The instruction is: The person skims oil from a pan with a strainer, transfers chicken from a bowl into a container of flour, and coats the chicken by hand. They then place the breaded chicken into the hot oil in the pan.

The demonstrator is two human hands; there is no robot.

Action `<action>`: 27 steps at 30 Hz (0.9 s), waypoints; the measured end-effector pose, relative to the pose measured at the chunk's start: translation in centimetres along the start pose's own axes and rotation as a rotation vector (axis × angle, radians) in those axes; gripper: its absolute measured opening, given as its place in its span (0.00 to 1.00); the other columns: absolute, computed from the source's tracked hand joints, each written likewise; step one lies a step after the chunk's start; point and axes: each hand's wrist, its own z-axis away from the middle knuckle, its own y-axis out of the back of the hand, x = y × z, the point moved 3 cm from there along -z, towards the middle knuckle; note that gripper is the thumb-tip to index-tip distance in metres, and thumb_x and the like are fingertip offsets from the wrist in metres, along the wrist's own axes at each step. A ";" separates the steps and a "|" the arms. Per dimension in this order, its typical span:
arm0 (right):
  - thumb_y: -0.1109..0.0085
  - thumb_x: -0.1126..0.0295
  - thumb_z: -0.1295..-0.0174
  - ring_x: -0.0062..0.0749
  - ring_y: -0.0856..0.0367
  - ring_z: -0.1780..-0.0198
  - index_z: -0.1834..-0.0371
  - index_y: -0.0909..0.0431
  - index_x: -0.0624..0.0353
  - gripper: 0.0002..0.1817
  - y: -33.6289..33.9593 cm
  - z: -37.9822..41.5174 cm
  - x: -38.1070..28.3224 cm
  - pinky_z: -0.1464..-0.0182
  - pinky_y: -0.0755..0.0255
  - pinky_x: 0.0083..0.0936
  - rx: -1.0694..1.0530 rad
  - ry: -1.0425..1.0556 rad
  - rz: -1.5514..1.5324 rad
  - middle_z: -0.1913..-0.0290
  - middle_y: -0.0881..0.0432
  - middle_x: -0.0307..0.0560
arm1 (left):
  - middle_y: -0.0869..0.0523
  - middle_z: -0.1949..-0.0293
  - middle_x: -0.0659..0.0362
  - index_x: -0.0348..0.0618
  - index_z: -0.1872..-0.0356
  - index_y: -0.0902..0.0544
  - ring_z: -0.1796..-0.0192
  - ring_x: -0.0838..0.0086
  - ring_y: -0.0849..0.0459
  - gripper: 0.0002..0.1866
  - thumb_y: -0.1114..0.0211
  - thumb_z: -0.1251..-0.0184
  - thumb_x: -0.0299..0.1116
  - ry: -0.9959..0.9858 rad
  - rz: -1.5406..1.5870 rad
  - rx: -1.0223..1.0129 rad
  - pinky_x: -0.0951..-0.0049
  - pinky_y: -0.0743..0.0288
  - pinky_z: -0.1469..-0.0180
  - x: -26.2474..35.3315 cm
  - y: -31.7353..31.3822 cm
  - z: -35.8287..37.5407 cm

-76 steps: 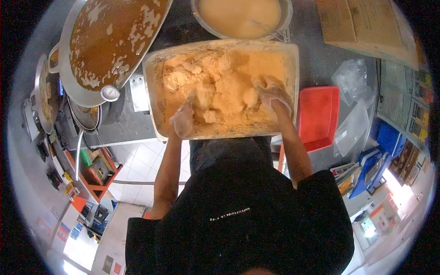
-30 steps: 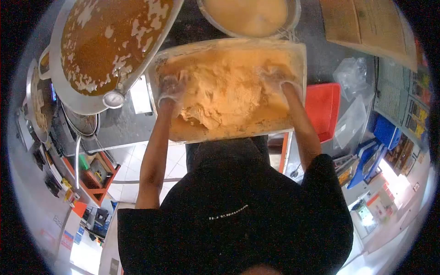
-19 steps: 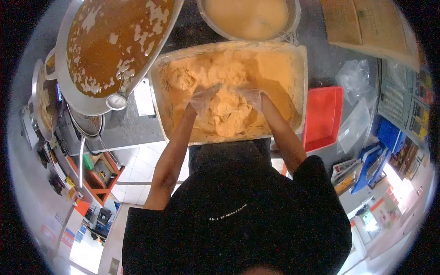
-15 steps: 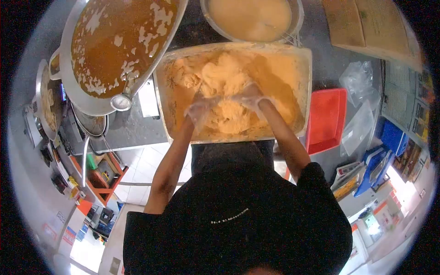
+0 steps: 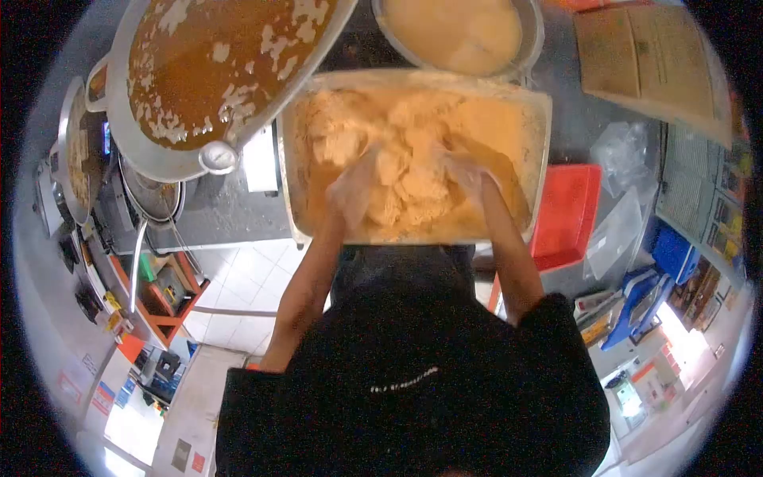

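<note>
A rectangular tray holds orange breading flour and several flour-coated pieces, heaped between my hands. My left hand, in a clear plastic glove, is at the heap's left side, its fingers stretched up and inward. On the other side my right hand, also gloved, has its fingers extended toward the pieces. Both hands look open, though flour and motion blur hide part of the fingertips. Another coated lump lies just beyond my left hand.
A large pan of brown oil with foam and a round dial thermometer stands at upper left. Behind the tray is a bowl of pale liquid. To the right are a red tray, plastic bags and a cardboard box.
My hands have moved apart from the middle of the tray, left hand outward and right hand to the right. The heaped flour has broken up, showing separate coated pieces. The view has shifted slightly.
</note>
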 end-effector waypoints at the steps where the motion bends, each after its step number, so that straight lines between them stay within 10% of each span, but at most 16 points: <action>1: 0.43 0.54 0.45 0.37 0.35 0.39 0.36 0.44 0.63 0.38 -0.9 0.8 1.4 0.40 0.39 0.28 0.013 -0.014 -0.010 0.39 0.34 0.56 | 0.36 0.37 0.46 0.44 0.35 0.44 0.39 0.62 0.32 0.25 0.57 0.33 0.34 0.020 0.092 -0.086 0.69 0.35 0.41 -1.1 -1.4 -1.2; 4: 0.45 0.42 0.48 0.35 0.44 0.33 0.31 0.51 0.59 0.47 -5.6 1.0 -3.7 0.33 0.49 0.28 0.201 -0.309 0.515 0.34 0.42 0.54 | 0.36 0.37 0.45 0.44 0.36 0.42 0.39 0.60 0.32 0.25 0.55 0.33 0.36 0.068 0.231 -0.223 0.65 0.33 0.42 -3.2 -3.9 -2.6; 9: 0.35 0.57 0.53 0.39 0.33 0.41 0.36 0.42 0.60 0.41 -8.6 6.2 -5.4 0.39 0.38 0.30 -0.010 0.154 1.090 0.41 0.31 0.52 | 0.36 0.37 0.45 0.45 0.37 0.39 0.39 0.56 0.33 0.25 0.53 0.34 0.40 0.094 0.041 -0.177 0.59 0.31 0.45 -6.0 -3.3 2.0; 12: 0.36 0.57 0.52 0.38 0.31 0.43 0.37 0.40 0.59 0.39 -5.5 8.1 -8.1 0.41 0.37 0.31 0.151 0.229 0.799 0.43 0.30 0.51 | 0.36 0.37 0.45 0.45 0.37 0.37 0.39 0.54 0.33 0.25 0.52 0.34 0.42 -0.253 -1.491 0.018 0.56 0.29 0.46 -9.8 -0.1 1.9; 16: 0.37 0.57 0.52 0.36 0.30 0.45 0.39 0.38 0.58 0.36 1.4 1.5 -10.0 0.43 0.36 0.32 0.489 0.120 0.556 0.45 0.28 0.50 | 0.37 0.37 0.46 0.44 0.37 0.38 0.38 0.55 0.34 0.25 0.53 0.34 0.41 0.173 -0.689 0.152 0.57 0.31 0.45 -13.3 4.9 -7.3; 24: 0.38 0.57 0.50 0.32 0.26 0.51 0.42 0.32 0.57 0.31 -7.1 -6.5 -7.2 0.46 0.33 0.33 0.461 -0.202 0.590 0.49 0.24 0.48 | 0.38 0.37 0.47 0.43 0.36 0.40 0.37 0.58 0.36 0.25 0.55 0.33 0.40 0.123 -0.254 0.088 0.60 0.35 0.42 -11.8 2.4 -9.1; 27: 0.37 0.54 0.51 0.36 0.32 0.42 0.37 0.39 0.51 0.38 -12.5 -1.8 -9.6 0.39 0.39 0.34 -0.299 -0.182 0.930 0.42 0.30 0.49 | 0.38 0.36 0.47 0.43 0.36 0.40 0.37 0.59 0.37 0.26 0.55 0.33 0.40 0.102 -0.163 0.049 0.61 0.36 0.41 -7.7 3.3 -2.9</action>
